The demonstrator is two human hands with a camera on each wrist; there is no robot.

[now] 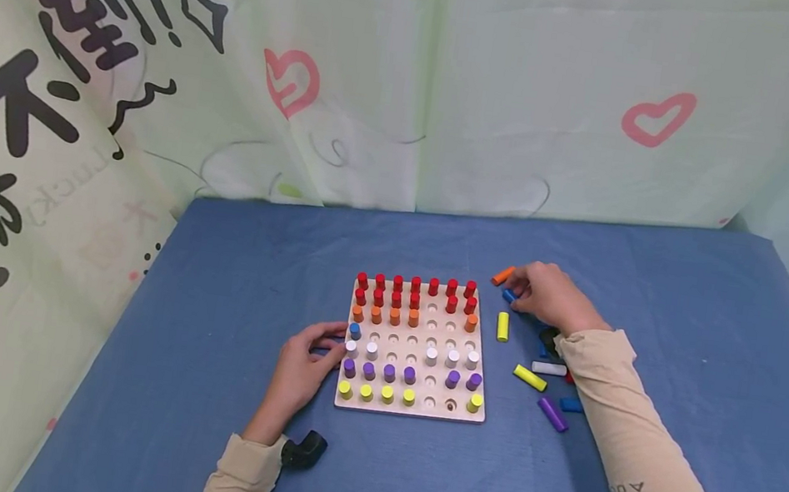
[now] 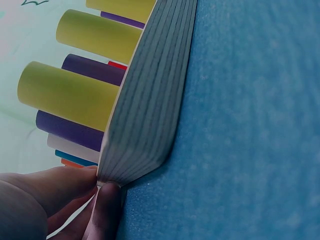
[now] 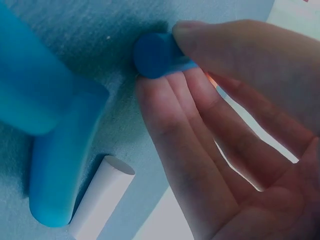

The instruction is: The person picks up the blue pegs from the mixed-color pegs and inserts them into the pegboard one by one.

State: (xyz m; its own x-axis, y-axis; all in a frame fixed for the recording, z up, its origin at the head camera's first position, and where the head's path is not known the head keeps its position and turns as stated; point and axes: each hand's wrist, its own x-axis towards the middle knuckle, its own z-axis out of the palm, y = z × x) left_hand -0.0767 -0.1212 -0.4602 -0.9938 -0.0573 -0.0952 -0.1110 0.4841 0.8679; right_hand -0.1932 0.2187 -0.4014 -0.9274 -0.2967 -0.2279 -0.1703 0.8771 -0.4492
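Note:
On the blue table lies a wooden pegboard point(image 1: 409, 412) with rows of red, orange, blue, white, purple and yellow pegs, and some holes bare. My left hand point(image 1: 299, 367) grips the board's left edge; in the left wrist view the thumb and fingers point(image 2: 55, 187) pinch it near a corner. Beyond the board's right side, my right hand point(image 1: 553, 293) pinches a blue peg point(image 3: 152, 55) between thumb and fingers, low over the cloth. Close by are an orange peg point(image 1: 502, 275) and a yellow peg point(image 1: 502, 327).
More loose pegs lie right of the board: a yellow one point(image 1: 530, 378), a white one point(image 1: 548, 368), a purple one point(image 1: 552, 414) and a blue one point(image 1: 572, 405). The right forearm partly covers others. A patterned curtain point(image 1: 484, 149) stands behind the table.

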